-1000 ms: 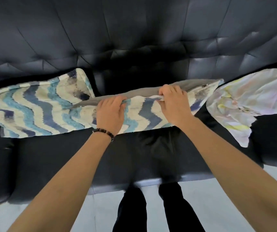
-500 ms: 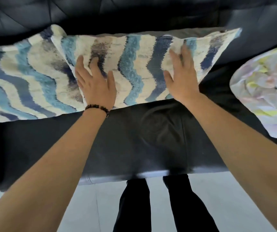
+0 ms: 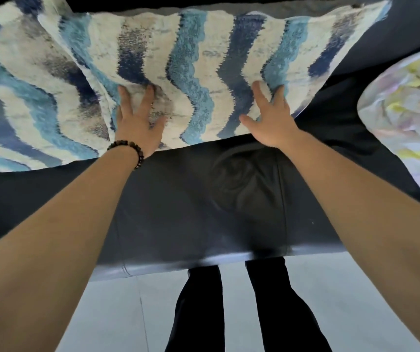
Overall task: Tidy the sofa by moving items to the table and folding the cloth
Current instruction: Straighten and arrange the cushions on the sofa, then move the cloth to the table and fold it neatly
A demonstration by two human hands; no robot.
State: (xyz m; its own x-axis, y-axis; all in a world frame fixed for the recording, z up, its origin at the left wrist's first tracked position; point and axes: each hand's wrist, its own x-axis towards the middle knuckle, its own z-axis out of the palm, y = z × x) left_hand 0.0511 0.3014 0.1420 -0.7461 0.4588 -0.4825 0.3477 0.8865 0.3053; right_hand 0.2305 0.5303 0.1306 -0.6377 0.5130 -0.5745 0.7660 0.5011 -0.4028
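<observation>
A fluffy cloth with blue, navy and cream wavy stripes [image 3: 193,67] lies spread along the back of the black sofa seat [image 3: 204,204], one layer folded over another at the left. My left hand [image 3: 137,123], with a bead bracelet at the wrist, presses flat on the cloth near its front edge, fingers straight and spread. My right hand [image 3: 271,120] rests flat on the cloth further right, fingers spread, thumb out to the left.
A crumpled pale cloth with yellow and pink patches [image 3: 407,118] lies on the sofa at the right. The sofa's front edge [image 3: 204,262] runs across the lower middle. Below it are a light floor [image 3: 117,313] and my dark trouser legs [image 3: 242,308].
The cloth edge that both hands pinched a second ago was laid down. Both hands now lie flat on the cloth and have slid slightly toward its front edge.
</observation>
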